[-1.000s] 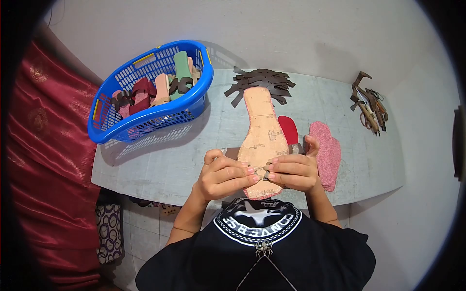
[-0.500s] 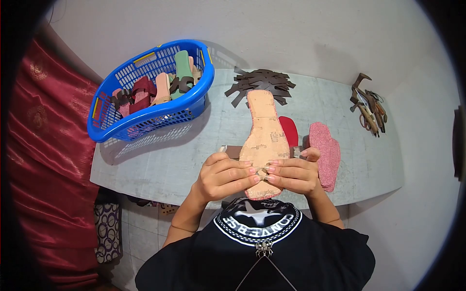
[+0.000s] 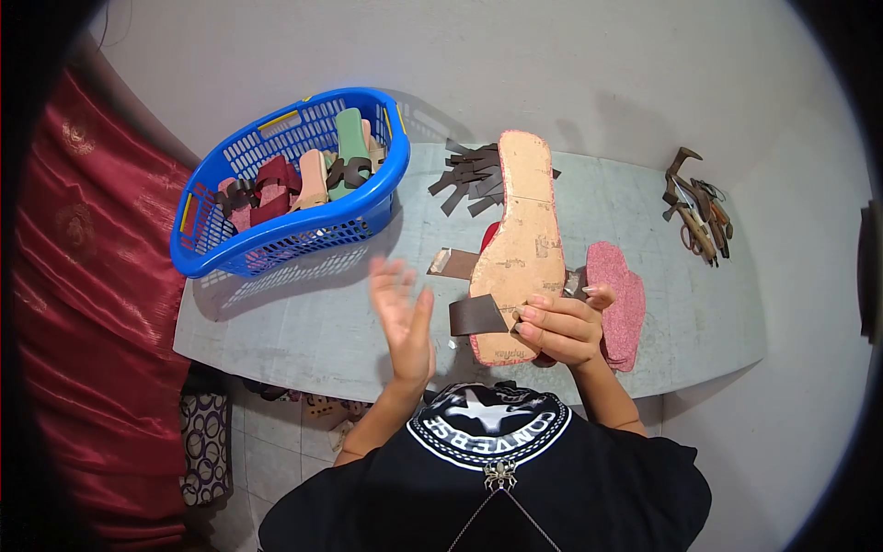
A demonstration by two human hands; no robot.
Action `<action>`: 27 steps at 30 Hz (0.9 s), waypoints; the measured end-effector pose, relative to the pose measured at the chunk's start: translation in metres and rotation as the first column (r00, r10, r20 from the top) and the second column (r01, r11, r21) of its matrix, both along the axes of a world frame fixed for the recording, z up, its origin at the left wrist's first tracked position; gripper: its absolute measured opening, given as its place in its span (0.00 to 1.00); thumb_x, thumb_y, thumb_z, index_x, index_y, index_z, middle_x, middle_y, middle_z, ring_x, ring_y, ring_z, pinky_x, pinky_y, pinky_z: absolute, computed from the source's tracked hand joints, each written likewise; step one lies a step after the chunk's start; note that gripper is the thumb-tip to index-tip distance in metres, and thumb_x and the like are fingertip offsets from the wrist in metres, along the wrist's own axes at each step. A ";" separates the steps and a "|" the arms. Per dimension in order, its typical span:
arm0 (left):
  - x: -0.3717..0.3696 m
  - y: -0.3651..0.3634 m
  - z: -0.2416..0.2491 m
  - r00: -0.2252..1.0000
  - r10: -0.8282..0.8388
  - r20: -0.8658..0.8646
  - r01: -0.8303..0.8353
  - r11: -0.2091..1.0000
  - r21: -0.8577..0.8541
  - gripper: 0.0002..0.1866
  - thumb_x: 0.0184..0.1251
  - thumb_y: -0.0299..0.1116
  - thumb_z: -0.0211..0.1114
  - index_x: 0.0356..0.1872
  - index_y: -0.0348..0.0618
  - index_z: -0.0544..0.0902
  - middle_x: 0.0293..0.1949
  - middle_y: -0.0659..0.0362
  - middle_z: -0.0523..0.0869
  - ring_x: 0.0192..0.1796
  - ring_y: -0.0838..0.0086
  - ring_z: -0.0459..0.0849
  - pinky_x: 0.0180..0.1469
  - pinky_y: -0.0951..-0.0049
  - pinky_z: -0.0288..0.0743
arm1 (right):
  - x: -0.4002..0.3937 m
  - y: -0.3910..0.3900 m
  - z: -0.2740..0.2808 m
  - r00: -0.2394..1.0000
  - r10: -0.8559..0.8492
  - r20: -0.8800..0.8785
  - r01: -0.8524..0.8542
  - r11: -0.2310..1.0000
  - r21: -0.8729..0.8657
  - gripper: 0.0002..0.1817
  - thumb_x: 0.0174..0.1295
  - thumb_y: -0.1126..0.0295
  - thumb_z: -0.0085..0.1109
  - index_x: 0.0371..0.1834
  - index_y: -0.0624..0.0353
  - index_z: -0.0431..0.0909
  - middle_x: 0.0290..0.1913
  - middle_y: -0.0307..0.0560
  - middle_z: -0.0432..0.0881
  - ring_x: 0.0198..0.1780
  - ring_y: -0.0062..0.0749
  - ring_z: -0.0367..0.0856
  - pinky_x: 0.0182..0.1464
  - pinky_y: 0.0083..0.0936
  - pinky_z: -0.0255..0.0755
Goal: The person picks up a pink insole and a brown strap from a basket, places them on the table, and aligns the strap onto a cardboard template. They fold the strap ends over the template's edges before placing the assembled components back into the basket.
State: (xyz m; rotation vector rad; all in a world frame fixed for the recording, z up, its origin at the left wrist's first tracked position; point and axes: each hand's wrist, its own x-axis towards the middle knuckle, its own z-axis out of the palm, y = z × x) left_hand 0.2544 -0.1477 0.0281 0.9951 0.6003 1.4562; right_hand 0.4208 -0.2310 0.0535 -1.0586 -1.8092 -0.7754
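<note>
My right hand grips a sandal insole near its lower end, its pale tan underside facing me and pink showing along the edge. Dark brown straps stick out from it: one strap is folded over the lower left side, and another strap with a whitish end points out left above it. Part of a strap also shows at the right, behind my fingers. My left hand is off the insole to its left, fingers spread and slightly blurred, holding nothing.
A blue basket with several finished sandals stands at the back left. Behind the insole lie a pile of dark strips and a partly hidden red piece. Pink insoles lie to the right, and a hammer and hand tools farther right.
My left hand has let go of the insole and moved left, opening. The insole has shifted right and up in my right hand, and a strap end now shows at its lower left.
</note>
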 end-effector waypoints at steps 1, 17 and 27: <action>-0.003 0.008 -0.016 1.000 0.004 0.002 -0.004 1.000 0.002 0.28 0.57 0.28 0.58 0.58 0.41 0.58 0.54 0.55 0.64 0.55 0.64 0.65 0.59 0.66 0.57 | 0.000 0.000 0.000 1.000 0.007 0.012 -0.007 1.000 0.006 0.05 0.49 0.64 0.60 0.31 0.42 0.79 0.35 0.27 0.82 0.38 0.17 0.79 0.56 0.30 0.46; -0.014 0.032 0.005 0.495 -0.762 0.418 0.866 0.473 -0.164 0.30 0.65 0.54 0.43 0.51 0.33 0.69 0.47 0.51 0.77 0.47 0.71 0.77 0.48 0.74 0.72 | -0.003 -0.003 0.002 0.996 0.029 0.081 -0.017 0.988 -0.150 0.06 0.48 0.64 0.60 0.31 0.39 0.80 0.38 0.23 0.82 0.43 0.10 0.77 0.59 0.31 0.44; -0.011 0.029 0.014 0.692 -0.718 -0.081 0.669 0.679 -0.302 0.25 0.66 0.50 0.47 0.41 0.33 0.76 0.35 0.54 0.82 0.35 0.77 0.81 0.39 0.79 0.74 | -0.008 0.002 -0.001 0.990 0.030 0.140 -0.010 0.989 -0.145 0.06 0.47 0.65 0.61 0.29 0.39 0.81 0.37 0.22 0.81 0.43 0.11 0.77 0.59 0.35 0.43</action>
